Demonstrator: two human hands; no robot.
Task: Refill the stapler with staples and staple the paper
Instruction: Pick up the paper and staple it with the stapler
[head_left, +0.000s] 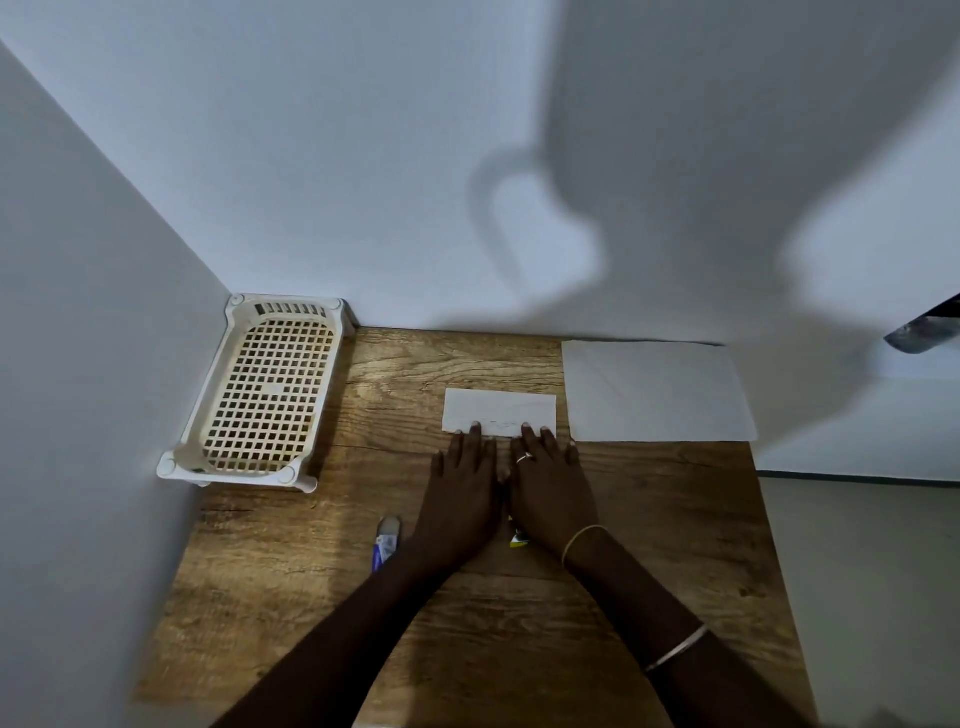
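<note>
- The left hand (462, 493) lies flat and released, palm down, fingers straight. Its fingertips rest on the near edge of the small paper (498, 408).
- The right hand (550, 488) lies the same way just beside it, gripping nothing, with its fingertips on the same near edge. The two hands almost touch along their inner sides.
- A ring (524, 457) sits on one finger of the right hand. A thin bangle (582, 543) circles that wrist, and a second bangle (675, 647) sits further up the forearm.
- The small paper is a white strip, wider than it is deep, lying flat on the table (649, 519) just beyond the hands. A faint line runs along it near the fingertips.
- A bit of a yellow packet (519, 540) shows on the table between the two wrists. Most of it is hidden and I cannot tell what it is.
- The stapler (385, 543), blue and silver, lies on the table just left of the left wrist. Its near end is hidden under the forearm, and no hand touches it.
- A big sheet (654, 389) of white paper lies flat just right of the small paper, at the far right of the table, reaching back to the wall (363, 156).
- A cream plastic basket (197, 415) with a grid floor stands in the far left corner, well apart from the hands.
</note>
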